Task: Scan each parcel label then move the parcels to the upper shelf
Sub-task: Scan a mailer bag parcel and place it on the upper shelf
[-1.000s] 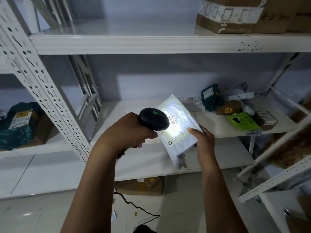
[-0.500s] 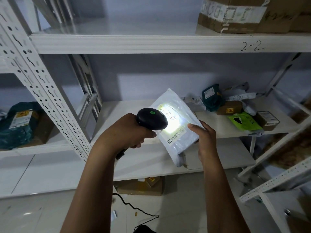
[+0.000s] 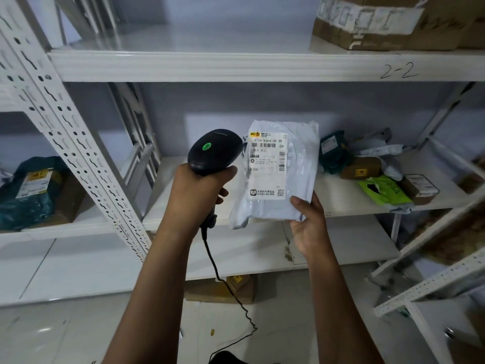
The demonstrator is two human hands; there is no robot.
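Head: left hand [image 3: 195,195] grips one scanner [image 3: 214,151]; right hand [image 3: 309,227] pinches one white parcel [image 3: 299,179].

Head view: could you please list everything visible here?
white parcel: 1, white, labelled, before middle shelf
scanner: 1, black, green light, beside the label
cable: 1, black, hanging to floor
upper shelf: 1, white, marked 2-2
cardboard boxes: at least 2, brown, upper shelf right
shelved parcels: several, mixed colours, middle shelf right
teal parcel: 1, teal, far left
floor box: 1, brown, under shelving
left grip: 1, holds scanner
right grip: 1, holds white parcel
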